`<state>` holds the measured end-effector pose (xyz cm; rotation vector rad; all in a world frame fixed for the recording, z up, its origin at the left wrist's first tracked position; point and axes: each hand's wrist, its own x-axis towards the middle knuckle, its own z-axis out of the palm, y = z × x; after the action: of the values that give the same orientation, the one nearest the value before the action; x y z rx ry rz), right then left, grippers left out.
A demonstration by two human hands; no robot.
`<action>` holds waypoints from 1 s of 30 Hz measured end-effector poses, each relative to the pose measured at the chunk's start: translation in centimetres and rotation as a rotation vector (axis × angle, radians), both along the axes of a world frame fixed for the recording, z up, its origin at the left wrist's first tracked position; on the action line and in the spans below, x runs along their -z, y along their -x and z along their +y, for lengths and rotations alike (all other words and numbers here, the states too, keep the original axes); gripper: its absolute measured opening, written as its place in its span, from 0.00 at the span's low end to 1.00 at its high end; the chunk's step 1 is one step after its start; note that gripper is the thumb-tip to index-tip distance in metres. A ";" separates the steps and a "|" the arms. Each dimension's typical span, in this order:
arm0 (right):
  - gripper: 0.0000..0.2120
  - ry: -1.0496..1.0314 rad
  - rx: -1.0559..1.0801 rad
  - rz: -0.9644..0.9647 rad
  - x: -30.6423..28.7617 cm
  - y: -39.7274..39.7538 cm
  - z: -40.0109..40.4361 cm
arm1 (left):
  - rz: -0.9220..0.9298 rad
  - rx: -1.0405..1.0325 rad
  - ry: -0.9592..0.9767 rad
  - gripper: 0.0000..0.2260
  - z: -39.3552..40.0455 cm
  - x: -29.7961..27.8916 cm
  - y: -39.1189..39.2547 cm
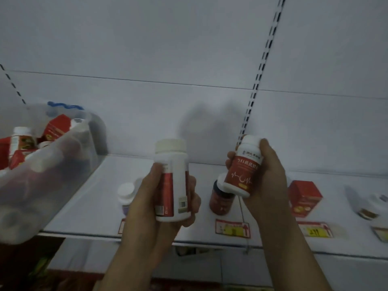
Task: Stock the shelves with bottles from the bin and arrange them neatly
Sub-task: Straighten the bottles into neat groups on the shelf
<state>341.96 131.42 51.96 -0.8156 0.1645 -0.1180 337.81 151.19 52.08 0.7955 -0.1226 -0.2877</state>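
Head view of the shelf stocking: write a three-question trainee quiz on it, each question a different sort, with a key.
1. True or false: the left hand holds its white-capped bottle with the barcode side toward the camera.
2. Multiple choice: what stands on the shelf right of the right hand? A) a red box B) a green jar C) a blue can
3. Fill in: the clear bin sits at the shelf's ____ end.

Key: 1 true; 2 A; 3 left. The right hand holds a red-labelled bottle above a dark red jar.
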 end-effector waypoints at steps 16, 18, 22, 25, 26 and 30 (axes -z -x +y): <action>0.25 0.212 0.833 0.243 0.4 12.7 -13.2 | 0.034 0.716 0.250 0.27 -15.6 0.8 -0.6; 0.21 0.230 0.895 0.281 0.6 14.7 -15.5 | 0.028 0.803 0.268 0.27 -18.5 0.8 0.1; 0.22 0.241 1.020 0.327 1.4 17.4 -21.1 | 0.040 0.930 0.351 0.26 -24.7 1.4 0.8; 0.21 0.208 1.036 0.307 2.4 18.5 -26.2 | -0.001 0.970 0.368 0.26 -29.7 1.9 1.7; 0.21 0.198 1.032 0.302 2.7 18.8 -28.0 | -0.012 0.952 0.339 0.26 -31.6 2.2 2.1; 0.19 0.160 0.990 0.294 3.9 20.3 -36.2 | 0.016 0.947 0.329 0.26 -40.0 2.6 4.4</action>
<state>321.66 95.19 48.05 -0.8460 0.8398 -0.9533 333.46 111.15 49.52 0.3578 -0.5202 -1.1362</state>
